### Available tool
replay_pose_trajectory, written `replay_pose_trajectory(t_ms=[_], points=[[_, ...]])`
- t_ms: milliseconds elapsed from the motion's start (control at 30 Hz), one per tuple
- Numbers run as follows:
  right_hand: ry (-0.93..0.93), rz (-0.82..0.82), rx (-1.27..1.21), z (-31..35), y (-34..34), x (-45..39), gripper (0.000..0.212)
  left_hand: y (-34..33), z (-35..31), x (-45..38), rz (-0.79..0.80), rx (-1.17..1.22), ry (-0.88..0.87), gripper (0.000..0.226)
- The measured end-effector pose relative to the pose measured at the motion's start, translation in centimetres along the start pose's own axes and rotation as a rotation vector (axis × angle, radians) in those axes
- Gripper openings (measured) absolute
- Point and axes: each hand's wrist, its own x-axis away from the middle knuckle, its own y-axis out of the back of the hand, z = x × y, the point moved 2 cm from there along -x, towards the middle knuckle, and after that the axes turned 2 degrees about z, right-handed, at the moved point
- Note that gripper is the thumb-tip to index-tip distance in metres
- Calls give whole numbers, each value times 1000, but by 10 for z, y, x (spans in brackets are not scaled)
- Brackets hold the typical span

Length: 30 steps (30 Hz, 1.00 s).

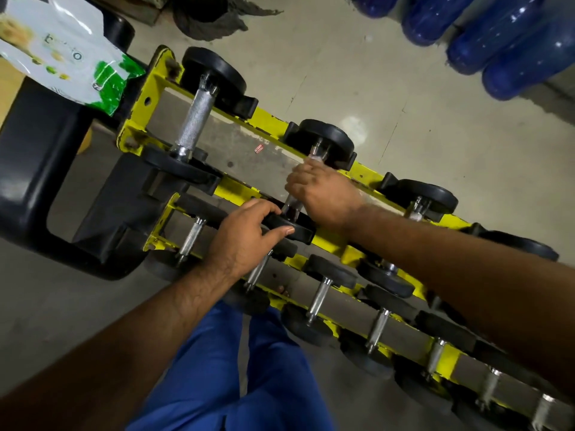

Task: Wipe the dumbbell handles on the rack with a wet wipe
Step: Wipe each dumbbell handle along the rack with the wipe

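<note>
Grey concrete floor (357, 88) carries a yellow two-tier rack (270, 116); four blue bottles (497, 35) lie at the far side. The upper tier shows four dumbbells. On the second dumbbell (320, 141), the right hand (323, 191) is wrapped round the handle, a wet wipe (315, 158) barely showing, while the left hand (245, 234) grips its near end plate (298, 230).

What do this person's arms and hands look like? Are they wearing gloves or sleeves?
No gloves: the left hand and right hand are both bare, and so are the forearms, with no sleeves, watch or rings in view. The only clothing that shows is the blue trousers below.
</note>
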Motion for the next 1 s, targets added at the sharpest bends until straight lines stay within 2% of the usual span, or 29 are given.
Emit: replay_pose_trajectory(t_ms=[67,167,267,400,533,600,633,733,800,867,1000], points=[[-31,73,29,-5,8,-7,43,-1,-3,1,12,-21,5,33],[-76,43,6,-9,8,-7,32,-1,-7,3,10,-76,15,35],[44,61,-88,-1,-1,9,34,-4,-8,4,-7,-78,1,37],[-163,9,-105,-12,9,6,49,-6,-7,5,-14,-78,-33,36],[-8,53,-111,-3,10,0,50,-6,-8,5,-20,-91,-59,36],[-100,47,-91,-14,17,-3,47,-7,-9,6,-6,-111,-83,36],[-111,72,-50,-13,16,-6,43,-7,-8,6,10,-95,-88,36],[17,182,37,5,7,-8,34,-2,1,4,75,45,-76,34],[-42,139,-10,-3,11,-6,33,1,5,2,104,88,-60,36],[-104,64,-59,-9,12,-1,32,4,5,1,70,119,-14,37],[154,122,-179,13,6,15,41,6,4,-1,9,157,34,36]])
